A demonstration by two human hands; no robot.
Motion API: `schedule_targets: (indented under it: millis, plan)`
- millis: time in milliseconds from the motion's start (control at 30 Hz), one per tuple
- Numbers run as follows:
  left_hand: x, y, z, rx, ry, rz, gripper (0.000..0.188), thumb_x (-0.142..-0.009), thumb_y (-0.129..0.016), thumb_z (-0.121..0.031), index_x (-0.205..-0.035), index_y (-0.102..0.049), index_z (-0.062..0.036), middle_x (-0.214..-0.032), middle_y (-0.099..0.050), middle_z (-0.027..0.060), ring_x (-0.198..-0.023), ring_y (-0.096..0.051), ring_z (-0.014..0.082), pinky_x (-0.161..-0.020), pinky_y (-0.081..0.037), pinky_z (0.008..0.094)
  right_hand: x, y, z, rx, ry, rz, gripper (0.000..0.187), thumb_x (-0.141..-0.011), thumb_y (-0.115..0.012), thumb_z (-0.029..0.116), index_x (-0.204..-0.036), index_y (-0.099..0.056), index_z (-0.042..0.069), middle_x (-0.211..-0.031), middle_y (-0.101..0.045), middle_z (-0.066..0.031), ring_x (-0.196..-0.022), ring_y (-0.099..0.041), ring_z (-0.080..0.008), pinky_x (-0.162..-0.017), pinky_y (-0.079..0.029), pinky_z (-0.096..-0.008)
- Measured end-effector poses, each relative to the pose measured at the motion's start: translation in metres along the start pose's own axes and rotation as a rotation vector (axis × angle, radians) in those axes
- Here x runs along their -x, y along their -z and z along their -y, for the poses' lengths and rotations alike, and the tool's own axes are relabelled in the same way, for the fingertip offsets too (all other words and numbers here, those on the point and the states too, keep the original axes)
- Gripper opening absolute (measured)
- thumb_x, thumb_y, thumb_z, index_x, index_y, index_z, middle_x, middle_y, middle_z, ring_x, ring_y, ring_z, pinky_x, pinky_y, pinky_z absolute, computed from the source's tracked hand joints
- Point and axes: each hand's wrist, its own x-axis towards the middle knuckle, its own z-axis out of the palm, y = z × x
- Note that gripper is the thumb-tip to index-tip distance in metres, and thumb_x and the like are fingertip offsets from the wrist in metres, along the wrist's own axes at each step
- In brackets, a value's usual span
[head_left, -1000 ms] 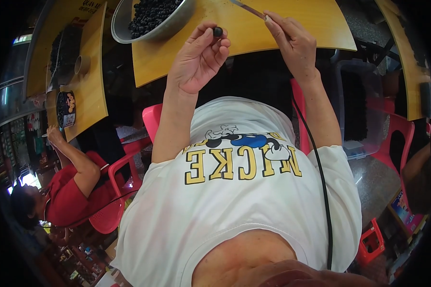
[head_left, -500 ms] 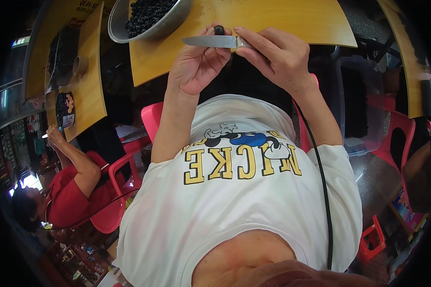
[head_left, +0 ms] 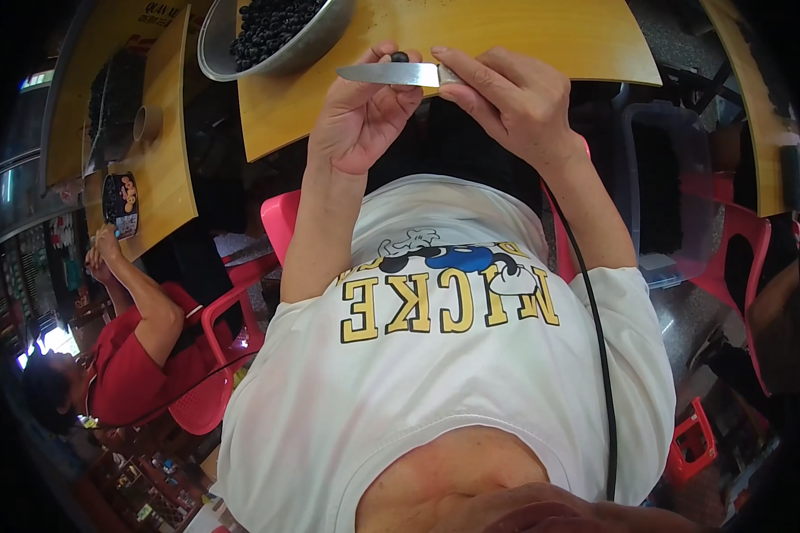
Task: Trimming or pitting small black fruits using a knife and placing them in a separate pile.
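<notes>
My right hand is closed around the pale handle of a small knife, its blade pointing left. Behind the blade, my left hand pinches a small, dark, round piece that looks like a nut or fruit. The blade crosses in front of the left fingers and hides parts of them. Whether its edge touches the piece I cannot tell. Just beyond the left hand, a metal bowl holds many similar dark round pieces.
The bowl stands on a yellow table. At the left, a person in red sits by another table with a printed tub. On the right are a clear plastic bin, pink chairs and a red stool.
The knife and both my hands have shifted slightly; the dark piece sits a little lower behind the blade. The person at the left has brought both hands together beside the tub.
</notes>
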Motion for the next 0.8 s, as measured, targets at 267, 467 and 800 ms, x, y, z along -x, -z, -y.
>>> schedule_targets:
  millis: [267,467,800]
  plan:
    - [-0.001,-0.003,-0.009,0.003,-0.009,0.091,0.018,-0.093,-0.052,-0.005,-0.11,-0.052,0.0009,-0.095,-0.056,0.0122,-0.081,-0.053,0.0176,-0.072,-0.048,0.0268,0.0,0.001,-0.033,0.063,-0.283,-0.116,0.021,-0.089,-0.063,0.02,-0.105,-0.069,0.007,-0.067,-0.057,-0.0053,-0.051,-0.046,-0.0115,-0.049,-0.038,-0.0244]
    - [0.004,-0.004,-0.027,0.053,0.036,0.041,0.018,-0.095,-0.047,-0.004,-0.11,-0.052,0.0044,-0.105,-0.055,0.0153,-0.091,-0.058,0.0213,-0.079,-0.055,0.0268,0.008,0.0,-0.037,-0.035,-0.521,-0.028,0.022,-0.091,-0.061,0.018,-0.105,-0.068,0.002,-0.084,-0.067,-0.008,-0.072,-0.06,-0.0121,-0.064,-0.046,-0.0246]
    - [-0.085,0.035,-0.178,-0.254,-0.123,-0.046,0.024,-0.087,-0.053,-0.007,-0.107,-0.055,0.0063,-0.079,-0.06,0.0138,-0.073,-0.059,0.0192,-0.064,-0.051,0.0308,0.001,-0.003,-0.023,-0.134,-0.589,0.034,0.023,-0.093,-0.059,0.015,-0.106,-0.067,-0.001,-0.071,-0.057,-0.0044,-0.066,-0.051,-0.0089,-0.062,-0.041,-0.0219]
